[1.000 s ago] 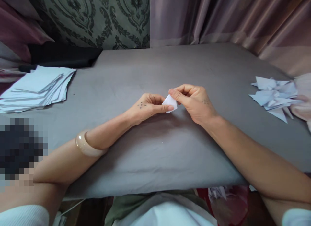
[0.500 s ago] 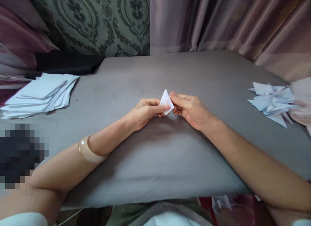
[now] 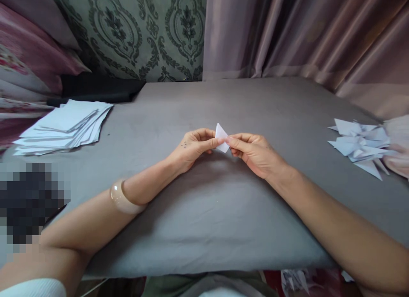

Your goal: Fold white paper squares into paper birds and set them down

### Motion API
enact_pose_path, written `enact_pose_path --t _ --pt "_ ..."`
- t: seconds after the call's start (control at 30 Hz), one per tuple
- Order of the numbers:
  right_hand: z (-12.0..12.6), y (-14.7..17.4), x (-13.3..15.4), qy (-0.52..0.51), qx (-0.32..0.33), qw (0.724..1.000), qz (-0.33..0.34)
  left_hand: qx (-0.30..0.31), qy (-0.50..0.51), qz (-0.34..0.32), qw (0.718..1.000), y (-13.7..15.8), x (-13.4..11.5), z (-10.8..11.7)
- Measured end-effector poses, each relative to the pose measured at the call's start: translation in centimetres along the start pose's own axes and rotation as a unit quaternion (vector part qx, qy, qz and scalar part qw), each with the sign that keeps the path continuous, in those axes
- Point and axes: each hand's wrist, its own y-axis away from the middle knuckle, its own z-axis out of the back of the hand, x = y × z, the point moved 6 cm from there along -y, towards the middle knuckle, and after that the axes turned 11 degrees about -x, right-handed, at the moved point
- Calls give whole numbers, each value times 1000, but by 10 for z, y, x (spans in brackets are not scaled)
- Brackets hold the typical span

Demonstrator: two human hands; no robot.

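A small folded piece of white paper [image 3: 221,137] is pinched between both hands just above the grey cloth-covered table [image 3: 204,194]. My left hand [image 3: 193,146] grips its left side with thumb and fingers; a pale bangle sits on that forearm. My right hand [image 3: 254,153] holds the right side, fingertips pressed against the fold. The paper stands up as a narrow pointed shape, partly hidden by the fingers.
A stack of flat white sheets [image 3: 65,126] lies at the left of the table. A heap of folded white paper shapes [image 3: 359,142] lies at the right edge. Curtains and patterned fabric rise behind; a dark cloth [image 3: 102,89] lies at the back left.
The paper has turned from lying flat between the fingers to standing upright and narrower. Both hands stayed together at the table's middle.
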Motion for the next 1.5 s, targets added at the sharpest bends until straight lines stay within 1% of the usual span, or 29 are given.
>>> enact_pose_path --t 0.1,0.23,0.3,0.37,0.43,0.6,0.67,0.77,0.9,0.97,1.03,1.1,1.17,1.2,1.23,1.27,1.3,1.33,1.37,1.4,1.43,1.47,1.5 --pt "0 1 -2 32 8 999 0 -7 20 -5 1000 -1 -3 2" --pt "-6 3 -4 32 65 997 -38 -12 35 27 999 -2 -1 4" --pt "-7 4 -4 44 81 995 -38 -8 35 40 999 -2 1 4" --pt "-7 3 -3 55 75 995 -25 -4 34 45 998 -1 1 3" --pt "-6 3 -3 50 55 997 -21 3 33 48 998 0 1 2" --pt "1 -1 -5 3 -11 999 -46 26 7 88 996 3 3 -2" --pt "2 -2 -6 -7 -22 998 -60 30 -6 97 995 5 3 -3" --pt "2 -1 -6 -16 -16 996 -83 37 -11 97 995 5 3 -2" --pt "3 -2 -5 -18 28 994 -104 35 1 103 994 1 6 1" --pt "4 -4 -3 -6 51 994 -91 31 0 91 995 -1 7 4" --pt "7 -6 -2 22 58 996 -59 24 -19 61 998 -3 5 6" --pt "10 -9 0 63 41 997 -9 16 -62 10 998 -3 1 7" --pt "12 -10 5 113 9 991 69 9 -126 -67 990 -3 -6 8" --pt "13 -9 9 145 -8 982 124 2 -170 -115 979 -2 -10 9" --pt "11 -8 13 183 -17 965 186 -7 -224 -168 960 -2 -14 9" --pt "9 -6 17 227 -19 941 252 -15 -284 -225 932 -2 -18 9" --pt "5 -3 20 274 -13 909 315 -20 -347 -283 894 -1 -21 8" --pt "0 -1 21 323 -3 872 368 -18 -408 -336 849 -1 -23 6" --pt "-4 0 20 371 9 834 408 -9 -462 -380 802 -1 -24 3" --pt "-8 0 19 416 18 799 434 6 -506 -411 758 -2 -23 1" --pt "-10 -1 16 456 25 769 447 25 -542 -430 722 -3 -21 -2" --pt "-12 -3 14 488 29 746 451 45 -569 -438 695 -5 -19 -3" --pt "-13 -5 12 511 35 732 449 65 -588 -437 678 -6 -17 -3"
